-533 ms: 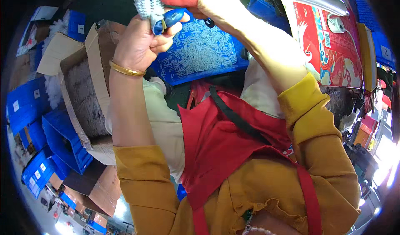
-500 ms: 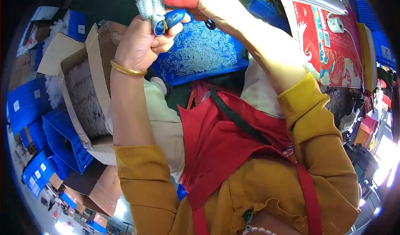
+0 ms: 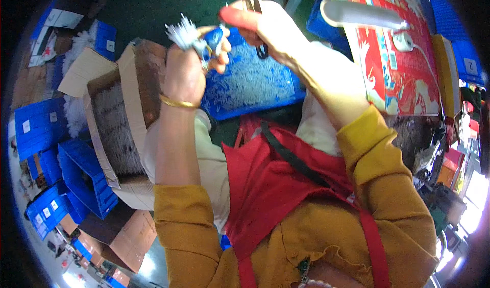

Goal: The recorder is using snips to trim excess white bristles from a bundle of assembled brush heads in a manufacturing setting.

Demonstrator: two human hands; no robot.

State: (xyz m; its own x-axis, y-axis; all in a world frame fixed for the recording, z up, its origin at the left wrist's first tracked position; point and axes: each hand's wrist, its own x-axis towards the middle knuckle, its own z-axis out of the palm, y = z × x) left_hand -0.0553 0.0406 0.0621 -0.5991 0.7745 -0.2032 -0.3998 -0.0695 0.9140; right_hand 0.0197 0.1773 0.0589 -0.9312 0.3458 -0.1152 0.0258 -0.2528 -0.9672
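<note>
My left hand (image 3: pixel 191 66) is closed around a bunch of small white bristle brushes (image 3: pixel 182 31), their thin tips pointing up and left. A blue finger cover (image 3: pixel 213 39) sits on one of its digits. To the right, my right hand (image 3: pixel 278 32) wears a red finger cover (image 3: pixel 239 18) and is closed on small scissors (image 3: pixel 253 3). The two metal points stick up above the fingers, and a dark handle loop shows below. The hands are apart, raised above a blue tray (image 3: pixel 240 113) that holds many small clear plastic pieces (image 3: pixel 255 73).
An open cardboard box (image 3: pixel 104 135) with bristly white pieces stands at my left, with blue bins (image 3: pixel 84 178) beyond it. On the right are a red patterned board (image 3: pixel 377 68), a long pale lamp (image 3: pixel 357 15) and a white corded block (image 3: pixel 403 42). A red apron (image 3: pixel 286 181) covers my lap.
Both hands have shifted right and slightly down in the picture, and the gap between them has widened. More of the scissors' points now shows. The brushes remain in my left hand.
</note>
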